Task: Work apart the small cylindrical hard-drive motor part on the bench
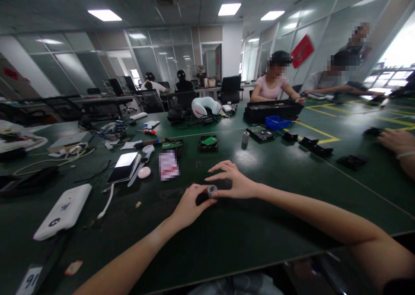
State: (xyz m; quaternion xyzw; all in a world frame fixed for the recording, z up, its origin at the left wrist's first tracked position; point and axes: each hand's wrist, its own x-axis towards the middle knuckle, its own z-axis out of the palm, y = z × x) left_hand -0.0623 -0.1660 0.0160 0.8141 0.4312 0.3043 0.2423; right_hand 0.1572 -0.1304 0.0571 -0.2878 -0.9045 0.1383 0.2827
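While your left hand point(190, 205) pinches small round metal part point(212, 191) above near side of green table point(253, 243), apparently steadying it, your right hand point(236, 183) spreads fingers, thumb seemingly touching it. Patterned end faces up, likely for viewing. Grey cylinder point(245, 138) stands upright beyond, perhaps parked within reach.

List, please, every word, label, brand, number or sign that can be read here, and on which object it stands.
"91" (or "16" upside down): white device.
"91" (same doubt): white label, bottom left.
Too small or blurred: round dark mark on the device, red wall sign at right, pixelated pink item.
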